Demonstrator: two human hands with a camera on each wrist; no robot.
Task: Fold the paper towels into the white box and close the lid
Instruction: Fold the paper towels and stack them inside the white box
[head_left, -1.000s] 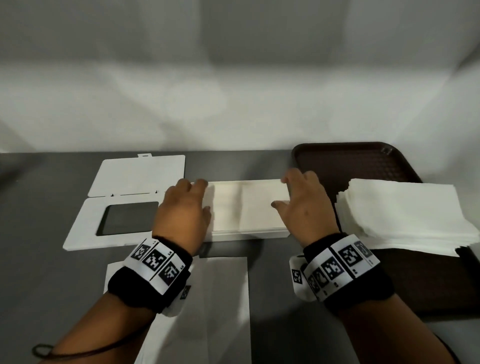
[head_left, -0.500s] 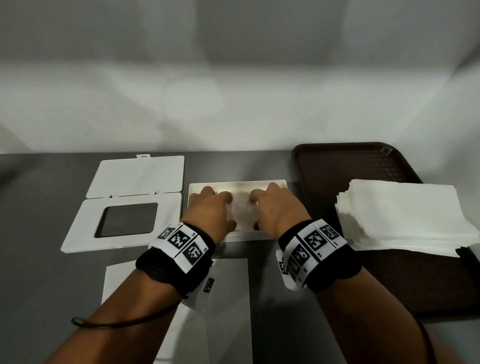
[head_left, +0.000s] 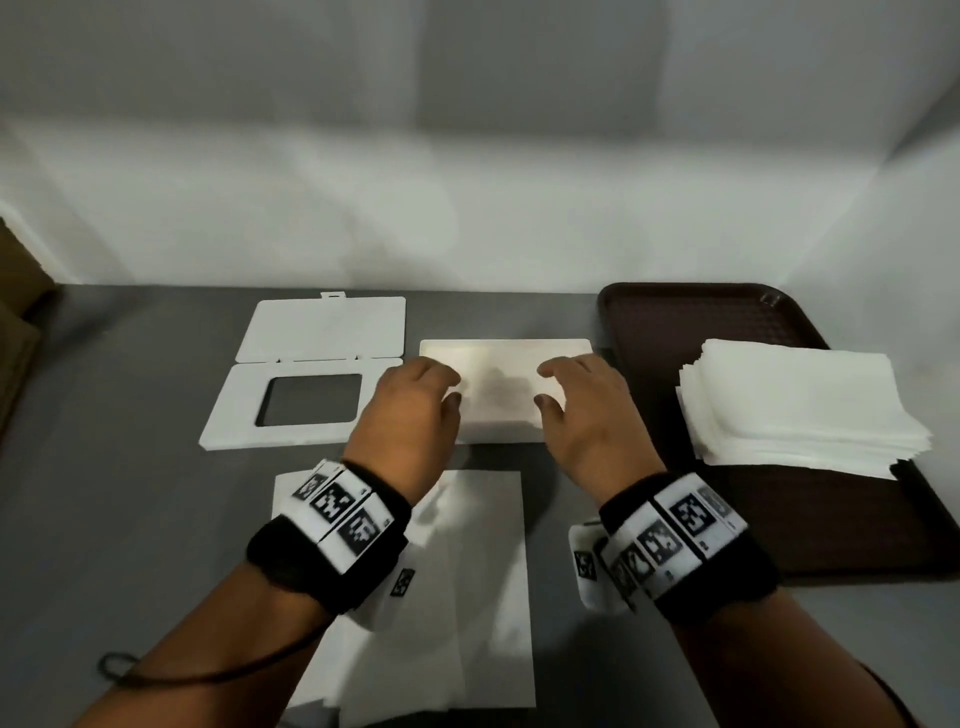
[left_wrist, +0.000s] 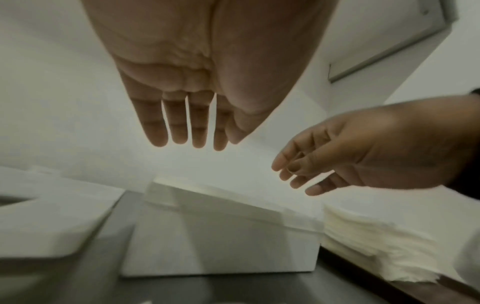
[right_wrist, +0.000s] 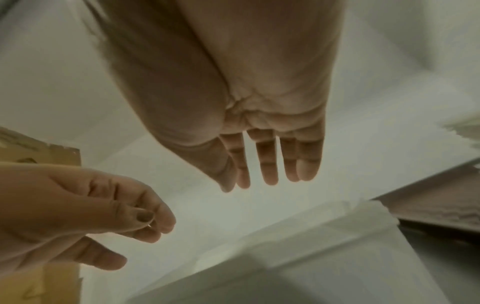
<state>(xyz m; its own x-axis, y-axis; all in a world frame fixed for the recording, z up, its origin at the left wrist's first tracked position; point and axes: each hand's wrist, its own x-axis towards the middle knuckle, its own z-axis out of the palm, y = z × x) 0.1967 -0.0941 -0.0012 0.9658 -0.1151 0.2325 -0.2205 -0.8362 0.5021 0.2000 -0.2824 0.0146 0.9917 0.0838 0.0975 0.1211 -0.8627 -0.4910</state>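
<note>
The open white box (head_left: 505, 358) stands mid-table with folded paper towel (head_left: 501, 410) lying flat inside. My left hand (head_left: 441, 392) hovers over the box's left end and my right hand (head_left: 553, 389) over its right end. Both hold nothing, and their fingers are straight or loosely bent. In the left wrist view the left fingers (left_wrist: 182, 131) hang clear above the box (left_wrist: 221, 236). The right wrist view shows the right fingers (right_wrist: 270, 162) above the box (right_wrist: 311, 257) in the same way. The white lid (head_left: 291, 436), with its window flap turned back, lies left of the box.
A brown tray (head_left: 675, 317) at the right carries a thick stack of paper towels (head_left: 795, 405). Loose unfolded sheets (head_left: 483, 571) lie on the grey table under my wrists. A cardboard box (right_wrist: 39, 148) stands at the far left.
Half a second ago both hands pressed close together on the towel in the box. They have since lifted, drawn apart and back, leaving the towel flat inside.
</note>
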